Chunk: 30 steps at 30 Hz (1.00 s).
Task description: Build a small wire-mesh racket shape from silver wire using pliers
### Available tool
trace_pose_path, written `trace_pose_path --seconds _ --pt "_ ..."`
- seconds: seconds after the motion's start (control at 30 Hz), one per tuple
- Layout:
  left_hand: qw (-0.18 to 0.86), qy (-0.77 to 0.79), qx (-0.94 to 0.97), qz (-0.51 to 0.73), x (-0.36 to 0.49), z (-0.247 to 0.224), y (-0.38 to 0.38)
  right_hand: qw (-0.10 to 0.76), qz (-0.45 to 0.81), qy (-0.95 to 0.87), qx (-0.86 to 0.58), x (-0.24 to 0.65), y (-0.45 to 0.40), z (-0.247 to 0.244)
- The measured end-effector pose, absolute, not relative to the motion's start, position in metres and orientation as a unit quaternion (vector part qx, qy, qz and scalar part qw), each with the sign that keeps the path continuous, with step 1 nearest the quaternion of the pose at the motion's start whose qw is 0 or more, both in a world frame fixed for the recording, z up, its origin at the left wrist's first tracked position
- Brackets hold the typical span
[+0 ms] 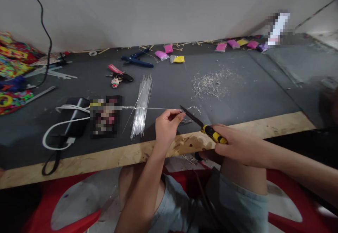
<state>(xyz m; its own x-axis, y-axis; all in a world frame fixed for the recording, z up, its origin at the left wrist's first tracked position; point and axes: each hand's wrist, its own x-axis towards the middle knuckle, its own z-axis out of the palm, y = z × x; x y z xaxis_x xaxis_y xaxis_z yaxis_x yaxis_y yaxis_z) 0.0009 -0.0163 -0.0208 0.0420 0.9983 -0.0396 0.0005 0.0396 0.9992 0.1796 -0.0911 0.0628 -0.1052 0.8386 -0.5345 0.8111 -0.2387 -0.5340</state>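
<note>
My left hand (168, 124) is closed in a pinch on a thin metal wire (158, 108) near the table's front edge. The wire runs left from my fingertips, over a bundle of straight silver wires (142, 102), to a twisted length near the phone. Wrapped round the yellow-and-black handles, my right hand (236, 144) holds long-nose pliers (211, 133). Their dark jaws point up and left, close to my left fingertips; whether they touch the wire I cannot make out. Bent, twisted wire (195, 109) lies just behind the pliers.
Wire clippings (211, 83) lie scattered behind my hands. Blue-handled pliers (137, 58), keys (120, 74) and small coloured packets (161, 55) lie farther back. On the left are a white cable (49, 131), a blurred phone (107, 117) and colourful bags (16, 64). A wooden strip (105, 159) edges the table.
</note>
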Motion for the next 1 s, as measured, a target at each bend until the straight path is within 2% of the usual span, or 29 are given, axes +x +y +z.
trace_pose_path --seconds 0.37,0.83,1.0 --pt "0.525 0.492 0.508 0.473 0.000 -0.025 -0.016 -0.015 0.355 -0.664 -0.658 0.180 -0.090 0.061" --pt "0.530 0.490 0.481 0.497 0.001 -0.032 -0.016 0.006 0.340 -0.664 -0.666 0.170 -0.085 0.059" --pt "0.530 0.493 0.474 0.501 0.002 -0.031 -0.014 0.029 0.381 -0.646 -0.661 0.172 -0.082 0.058"
